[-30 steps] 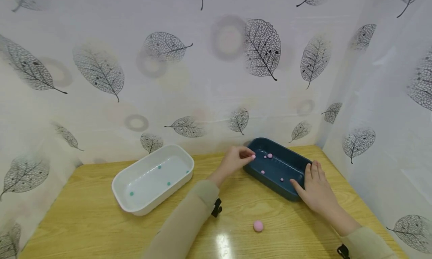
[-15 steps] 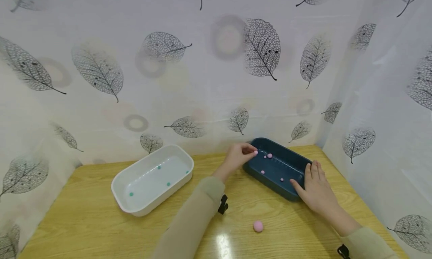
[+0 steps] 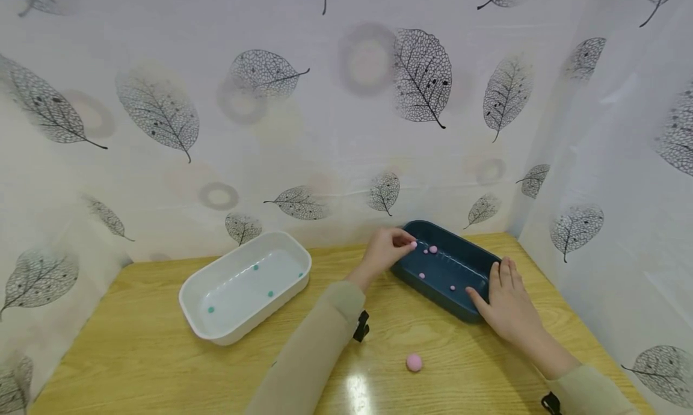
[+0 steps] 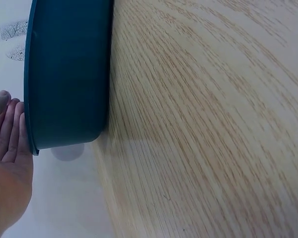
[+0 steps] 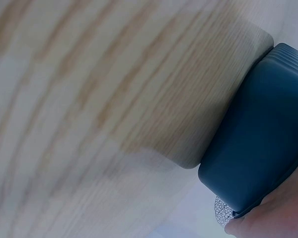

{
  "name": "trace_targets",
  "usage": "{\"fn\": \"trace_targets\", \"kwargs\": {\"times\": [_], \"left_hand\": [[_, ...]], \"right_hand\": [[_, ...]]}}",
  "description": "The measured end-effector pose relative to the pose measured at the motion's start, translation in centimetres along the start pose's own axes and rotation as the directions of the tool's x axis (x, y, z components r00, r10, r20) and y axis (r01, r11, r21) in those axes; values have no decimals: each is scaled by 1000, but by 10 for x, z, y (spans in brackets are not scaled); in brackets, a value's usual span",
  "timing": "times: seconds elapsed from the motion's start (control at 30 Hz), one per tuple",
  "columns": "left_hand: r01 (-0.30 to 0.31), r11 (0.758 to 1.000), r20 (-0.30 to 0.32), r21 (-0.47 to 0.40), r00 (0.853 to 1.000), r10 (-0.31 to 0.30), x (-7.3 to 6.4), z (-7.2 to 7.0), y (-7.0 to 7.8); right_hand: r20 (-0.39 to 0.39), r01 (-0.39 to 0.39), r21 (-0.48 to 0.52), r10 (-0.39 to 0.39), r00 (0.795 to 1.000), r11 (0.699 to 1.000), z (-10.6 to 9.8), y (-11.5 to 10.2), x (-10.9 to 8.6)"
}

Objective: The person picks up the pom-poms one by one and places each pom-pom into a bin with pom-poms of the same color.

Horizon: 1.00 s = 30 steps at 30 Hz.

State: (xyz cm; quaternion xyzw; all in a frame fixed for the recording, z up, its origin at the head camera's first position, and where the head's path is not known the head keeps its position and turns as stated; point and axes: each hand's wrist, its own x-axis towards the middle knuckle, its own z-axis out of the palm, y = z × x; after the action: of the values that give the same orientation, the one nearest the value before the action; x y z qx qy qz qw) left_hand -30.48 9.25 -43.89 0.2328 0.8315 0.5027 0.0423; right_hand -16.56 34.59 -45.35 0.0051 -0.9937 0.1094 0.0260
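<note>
My left hand (image 3: 383,252) reaches over the left end of a dark blue rectangular basin (image 3: 428,292), pinching a small pink ball (image 3: 414,245) between thumb and fingertips. In the left wrist view the fingers (image 4: 12,134) show beside the basin's rim; the ball is hidden there. My right hand (image 3: 509,304) rests on the basin's right end, fingers extended along the rim and thumb over the near side. Several pink balls (image 3: 433,249) of differing small sizes lie on the basin's floor. A larger pink ball (image 3: 414,362) sits on the table in front of it.
On the left stands a white rectangular basin (image 3: 233,331) with several small green bits (image 3: 271,294) inside. Both basins are on a wood-grain table (image 3: 135,355). A leaf-patterned sheet (image 3: 335,132) hangs behind and along the sides.
My left hand has moved a little to the right, farther over the dark blue basin, with the small pink ball still pinched. The right hand and both basins have stayed in place.
</note>
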Motion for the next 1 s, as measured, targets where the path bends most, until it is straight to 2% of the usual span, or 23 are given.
{"fn": "trace_targets", "kwargs": {"times": [0.2,0.53,0.83,1.0], "left_hand": [[2,1000,7,-25,1000,-2,1,-1,1],[-8,1000,28,13,1000,7,0,-1,2],[-31,1000,42,-3,999,31,-7,-4,1],[-45,998,49,-41,998,47,-13,-6,0]], "right_hand": [[-1,1,0,-1,1000,1000,-1,-1,0],[-8,-3,-2,3,1000,1000,0,0,0],[-22,2,-2,-2,1000,1000,1,0,0],[-26,6,-5,-6,1000,1000,1,0,0]]}}
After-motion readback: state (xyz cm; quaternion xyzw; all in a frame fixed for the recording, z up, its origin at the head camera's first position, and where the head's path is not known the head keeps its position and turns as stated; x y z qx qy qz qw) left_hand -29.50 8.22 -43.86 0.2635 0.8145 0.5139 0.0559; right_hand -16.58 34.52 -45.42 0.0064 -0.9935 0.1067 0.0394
